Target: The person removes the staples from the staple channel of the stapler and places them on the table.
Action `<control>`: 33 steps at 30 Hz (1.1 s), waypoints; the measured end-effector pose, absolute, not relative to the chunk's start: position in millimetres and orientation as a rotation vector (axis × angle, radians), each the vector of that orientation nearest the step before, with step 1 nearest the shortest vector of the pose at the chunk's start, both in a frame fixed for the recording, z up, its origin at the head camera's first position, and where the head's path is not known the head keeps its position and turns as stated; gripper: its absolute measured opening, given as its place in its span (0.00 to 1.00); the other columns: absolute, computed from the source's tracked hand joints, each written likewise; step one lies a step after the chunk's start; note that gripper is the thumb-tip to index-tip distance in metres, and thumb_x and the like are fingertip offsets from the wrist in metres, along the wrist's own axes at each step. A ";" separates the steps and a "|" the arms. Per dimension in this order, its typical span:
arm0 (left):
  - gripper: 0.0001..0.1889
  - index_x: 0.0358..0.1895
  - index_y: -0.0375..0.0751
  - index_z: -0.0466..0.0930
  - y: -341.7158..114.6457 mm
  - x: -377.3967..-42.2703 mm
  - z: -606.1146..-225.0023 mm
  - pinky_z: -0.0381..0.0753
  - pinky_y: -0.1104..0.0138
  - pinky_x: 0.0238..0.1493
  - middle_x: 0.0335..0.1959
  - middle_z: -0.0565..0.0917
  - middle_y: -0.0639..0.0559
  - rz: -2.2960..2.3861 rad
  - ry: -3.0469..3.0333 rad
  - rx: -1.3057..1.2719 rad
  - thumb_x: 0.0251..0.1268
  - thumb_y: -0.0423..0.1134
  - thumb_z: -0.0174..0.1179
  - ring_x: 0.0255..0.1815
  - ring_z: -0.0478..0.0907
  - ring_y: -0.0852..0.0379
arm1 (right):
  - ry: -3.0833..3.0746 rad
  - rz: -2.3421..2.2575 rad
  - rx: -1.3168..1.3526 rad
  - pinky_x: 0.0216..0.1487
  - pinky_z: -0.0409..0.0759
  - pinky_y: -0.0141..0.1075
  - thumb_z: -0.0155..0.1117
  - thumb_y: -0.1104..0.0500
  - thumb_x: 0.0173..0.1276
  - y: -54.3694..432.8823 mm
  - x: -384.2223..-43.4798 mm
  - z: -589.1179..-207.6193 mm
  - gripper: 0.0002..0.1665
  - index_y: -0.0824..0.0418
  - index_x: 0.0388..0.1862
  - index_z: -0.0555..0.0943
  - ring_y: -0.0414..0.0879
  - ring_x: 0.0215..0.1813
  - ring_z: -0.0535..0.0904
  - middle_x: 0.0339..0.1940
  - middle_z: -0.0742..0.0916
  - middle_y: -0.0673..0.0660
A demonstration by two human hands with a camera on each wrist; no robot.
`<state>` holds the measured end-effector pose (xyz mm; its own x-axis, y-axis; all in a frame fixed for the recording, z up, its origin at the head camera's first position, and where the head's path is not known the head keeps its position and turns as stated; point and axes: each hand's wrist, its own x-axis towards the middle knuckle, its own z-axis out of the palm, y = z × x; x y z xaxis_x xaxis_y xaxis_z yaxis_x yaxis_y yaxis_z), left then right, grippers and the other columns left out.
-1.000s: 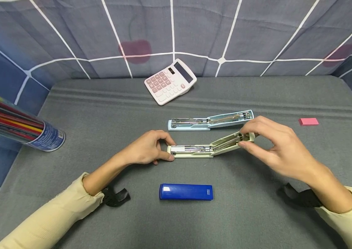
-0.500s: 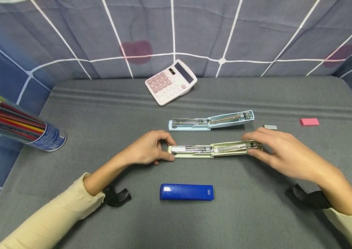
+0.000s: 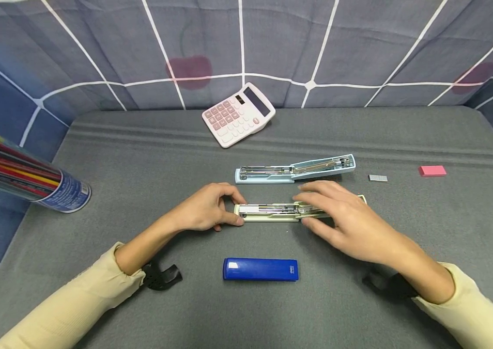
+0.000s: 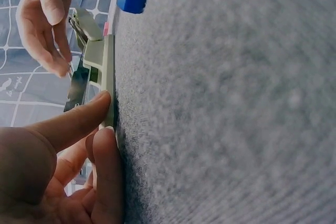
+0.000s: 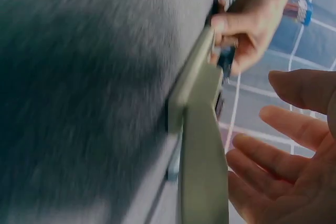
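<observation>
Clock centred on the pale-green stapler [image 3: 268, 218]. Out at 9 o'clock stood a pencil tub [image 3: 69, 194], clear-walled above a blue base, packed with pencils [image 3: 24, 169], mostly red and dark, one yellow. Nearer at 9, left hand [image 3: 198, 208] pinched the stapler's base end, same as a second earlier. Pink-and-white calculator [image 3: 238, 115] sat at 11; dark blue stapler [image 3: 260, 269], folded, at 7. Pale-green one lay unfolded on the grey table [image 3: 150, 160], lid arm [image 5: 203, 182] pointing to 3, nearly flat after standing higher a second before. Magazine trough [image 3: 272, 208] exposed; couldn't tell if it held staples. Light-blue stapler [image 3: 279, 180] lay at 12, also unfolded, contents unclear. Right hand [image 3: 348, 225] had let go of the lid end and shifted over the hinge, fingers spread, gripping nothing; fingertip contact unclear. Likely meant the lid was set and only the left hand steadied things. That shift left a grey staple strip [image 3: 378, 178] in full sight past 2, loose, pink block [image 3: 432, 170] farther out.
</observation>
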<state>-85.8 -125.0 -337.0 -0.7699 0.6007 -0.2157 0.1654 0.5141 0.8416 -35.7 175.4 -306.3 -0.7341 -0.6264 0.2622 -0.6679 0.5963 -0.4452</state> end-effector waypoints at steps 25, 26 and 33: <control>0.14 0.44 0.39 0.84 -125.2 -86.3 -335.4 0.77 0.65 0.15 0.38 0.78 0.48 1.201 2.242 0.652 0.54 0.32 0.74 0.13 0.75 0.57 | -2.884 0.856 1.286 0.58 0.75 0.47 0.66 0.57 0.69 128.8 -49.5 -322.8 0.20 0.64 0.57 0.81 0.47 0.58 0.76 0.54 0.83 0.54; 0.14 0.44 0.39 0.84 -125.3 -86.2 -335.5 0.77 0.65 0.15 0.38 0.78 0.48 1.200 2.242 0.653 0.54 0.33 0.74 0.13 0.75 0.57 | -2.887 0.849 1.287 0.59 0.75 0.47 0.66 0.57 0.69 127.3 -49.1 -323.0 0.21 0.65 0.57 0.81 0.48 0.58 0.76 0.54 0.82 0.54; 0.14 0.44 0.40 0.84 -125.7 -86.3 -336.1 0.77 0.64 0.15 0.38 0.78 0.48 1.186 2.254 0.646 0.54 0.33 0.74 0.13 0.75 0.56 | -2.907 0.826 1.297 0.61 0.74 0.48 0.66 0.56 0.69 122.8 -48.5 -323.7 0.23 0.66 0.59 0.79 0.49 0.60 0.75 0.56 0.82 0.55</control>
<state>-86.3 -125.7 -336.1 -0.7577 0.6163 -0.2144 0.1726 0.5061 0.8450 -48.5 122.8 -323.7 -0.6799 -0.7302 0.0676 -0.6567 0.5653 -0.4993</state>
